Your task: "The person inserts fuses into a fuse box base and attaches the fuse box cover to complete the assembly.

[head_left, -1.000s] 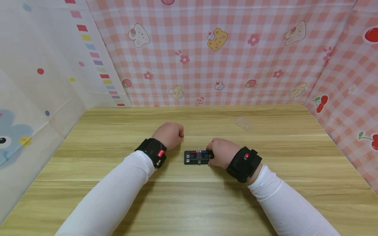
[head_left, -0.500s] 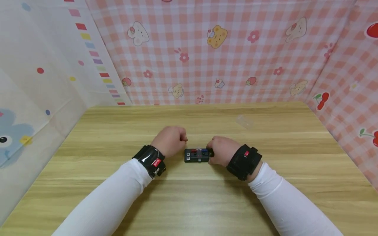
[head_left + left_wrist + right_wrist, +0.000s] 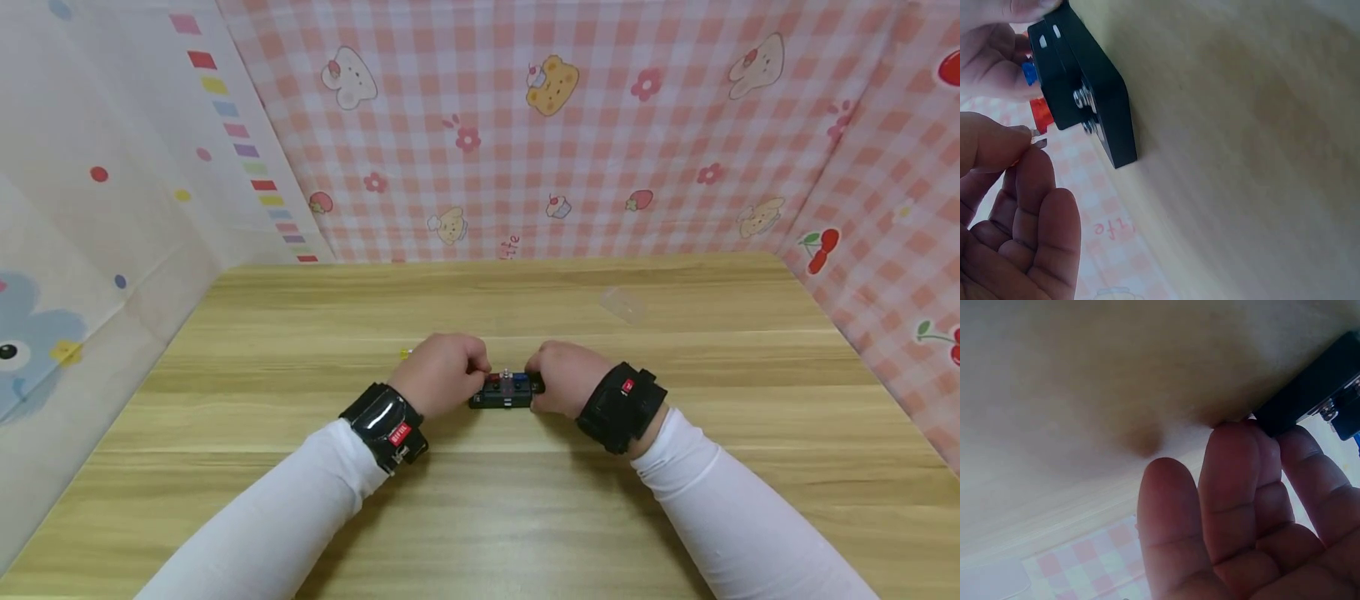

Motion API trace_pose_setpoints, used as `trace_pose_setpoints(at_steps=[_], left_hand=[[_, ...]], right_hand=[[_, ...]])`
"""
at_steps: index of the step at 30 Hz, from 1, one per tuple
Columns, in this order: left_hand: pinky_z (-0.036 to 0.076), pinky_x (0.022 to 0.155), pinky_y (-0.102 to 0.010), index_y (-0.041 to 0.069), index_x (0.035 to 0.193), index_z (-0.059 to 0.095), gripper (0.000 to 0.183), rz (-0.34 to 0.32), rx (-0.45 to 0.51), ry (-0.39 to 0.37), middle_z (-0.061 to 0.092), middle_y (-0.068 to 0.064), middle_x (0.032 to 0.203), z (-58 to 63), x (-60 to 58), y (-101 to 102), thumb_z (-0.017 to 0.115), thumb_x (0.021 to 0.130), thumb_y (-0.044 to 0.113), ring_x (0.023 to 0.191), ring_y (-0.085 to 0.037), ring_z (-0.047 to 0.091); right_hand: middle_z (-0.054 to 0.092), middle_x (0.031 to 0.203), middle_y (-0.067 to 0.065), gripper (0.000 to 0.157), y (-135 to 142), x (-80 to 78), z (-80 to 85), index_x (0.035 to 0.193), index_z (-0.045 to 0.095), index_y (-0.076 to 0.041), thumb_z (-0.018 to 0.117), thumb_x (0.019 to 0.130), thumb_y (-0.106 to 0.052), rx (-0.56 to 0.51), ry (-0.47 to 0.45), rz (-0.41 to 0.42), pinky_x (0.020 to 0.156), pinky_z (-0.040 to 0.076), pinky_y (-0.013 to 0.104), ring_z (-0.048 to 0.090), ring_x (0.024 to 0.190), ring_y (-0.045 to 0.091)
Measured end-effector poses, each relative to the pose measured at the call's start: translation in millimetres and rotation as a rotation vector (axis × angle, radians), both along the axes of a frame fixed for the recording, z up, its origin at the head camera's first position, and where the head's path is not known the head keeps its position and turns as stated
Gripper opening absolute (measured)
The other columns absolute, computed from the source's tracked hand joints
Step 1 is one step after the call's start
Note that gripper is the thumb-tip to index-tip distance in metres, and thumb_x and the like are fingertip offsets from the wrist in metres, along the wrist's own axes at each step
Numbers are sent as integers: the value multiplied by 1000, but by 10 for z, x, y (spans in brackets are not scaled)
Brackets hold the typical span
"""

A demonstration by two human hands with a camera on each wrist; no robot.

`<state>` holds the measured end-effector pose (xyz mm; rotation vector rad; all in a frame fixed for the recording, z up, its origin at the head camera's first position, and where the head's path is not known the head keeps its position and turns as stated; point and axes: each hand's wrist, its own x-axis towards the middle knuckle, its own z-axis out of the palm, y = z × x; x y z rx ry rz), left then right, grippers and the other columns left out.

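Note:
A black fuse block (image 3: pixel 508 398) lies on the wooden table between my hands. It carries a red blade fuse (image 3: pixel 1040 115), a blue blade fuse (image 3: pixel 1029 74) and a clear one (image 3: pixel 506 379). My left hand (image 3: pixel 442 372) is over the block's left end. Between its thumb and forefinger it pinches a small blade fuse (image 3: pixel 1039 143), whose metal prongs point at the block beside the red fuse; its body is mostly hidden by the fingers. My right hand (image 3: pixel 572 379) grips the block's right end, as the right wrist view shows with fingertips against the black base (image 3: pixel 1310 394).
Just beyond my left hand lies a small yellow item (image 3: pixel 406 353), partly hidden. Farther back to the right is a clear plastic piece (image 3: pixel 622 305). Checked cloth (image 3: pixel 495 108) walls off the table's back edge and sides.
My left hand has moved right and nearer, bringing its fingertips over the fuse block's left end. The yellow item has come into view behind it. My right hand keeps its hold on the block.

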<state>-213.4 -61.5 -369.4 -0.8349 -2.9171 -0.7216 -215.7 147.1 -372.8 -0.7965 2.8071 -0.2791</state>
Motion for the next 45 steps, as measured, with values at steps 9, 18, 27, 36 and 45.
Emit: trace_pose_setpoints(at_steps=[9, 18, 27, 36, 45], left_hand=[[44, 54, -25, 22, 76, 67, 9, -3, 22, 13, 58, 11, 73, 22, 89, 40, 67, 80, 14, 61, -5, 49], [44, 56, -25, 21, 78, 67, 7, -49, 15, -24, 59, 12, 74, -27, 112, 34, 68, 81, 15, 61, -6, 49], [44, 56, -25, 20, 79, 67, 7, -62, 7, -31, 60, 12, 75, -30, 115, 58, 67, 83, 14, 61, -5, 50], [44, 56, -25, 21, 79, 68, 7, -67, 25, -27, 60, 14, 74, -46, 110, 38, 68, 83, 15, 61, -5, 50], [44, 56, -25, 22, 80, 70, 7, -63, 29, -19, 61, 15, 74, -82, 97, 25, 69, 83, 16, 61, -4, 50]], right_hand=[[56, 88, 0, 34, 4, 2, -3, 100, 69, -10, 79, 71, -25, -7, 8, 4, 69, 44, 32, 49, 73, 14], [55, 86, 0, 32, 10, 3, -4, 97, 69, -10, 79, 71, -24, -13, 13, 4, 65, 43, 31, 49, 70, 15], [55, 88, 0, 33, 1, 20, 8, 99, 68, -10, 79, 72, -26, -1, 17, 0, 67, 44, 32, 48, 72, 15], [55, 87, 0, 32, -6, 21, 11, 98, 69, -10, 79, 71, -25, 1, 23, 2, 66, 44, 32, 48, 71, 15], [55, 87, 0, 33, -5, 26, 16, 99, 69, -10, 80, 72, -25, 3, 23, 0, 66, 44, 31, 49, 71, 15]])
